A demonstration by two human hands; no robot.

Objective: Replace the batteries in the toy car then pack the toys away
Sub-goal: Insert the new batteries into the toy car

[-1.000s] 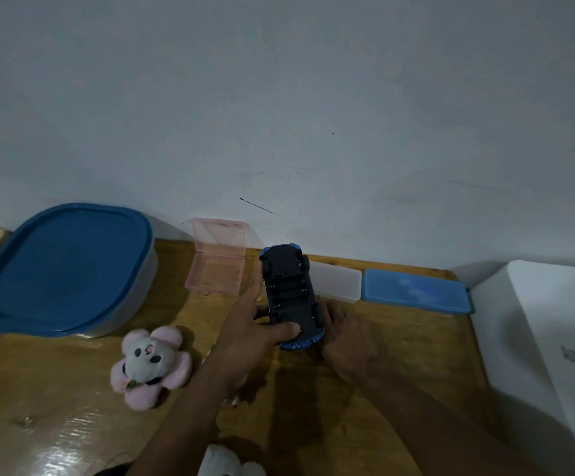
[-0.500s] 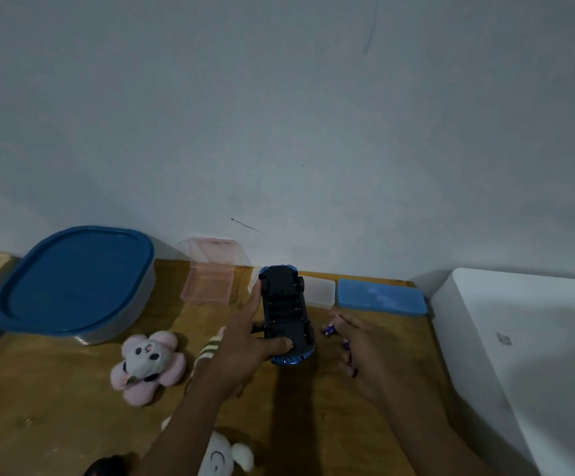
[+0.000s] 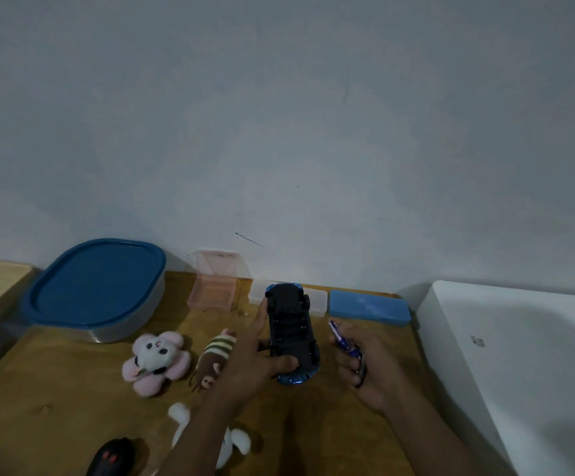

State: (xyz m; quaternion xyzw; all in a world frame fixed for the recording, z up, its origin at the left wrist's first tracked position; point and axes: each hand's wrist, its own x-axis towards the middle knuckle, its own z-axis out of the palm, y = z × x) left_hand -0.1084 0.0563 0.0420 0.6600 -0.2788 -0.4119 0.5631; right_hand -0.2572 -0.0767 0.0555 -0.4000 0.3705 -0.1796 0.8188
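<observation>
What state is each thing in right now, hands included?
toy car: upside down, battery bay uncovered
left hand: grips the toy car
right hand: holds batteries in its fingers
large tub: blue lid on
pink case: open, lid up against the wall
white case: shut
blue case: shut

It's dim in here, with a cold bluish cast and grainy, soft detail even on the toy car [image 3: 291, 324]. Just nearer than it a dark shadow lies on the table [image 3: 56, 407]; far to its left and right, straight edges bow with the lens.
</observation>
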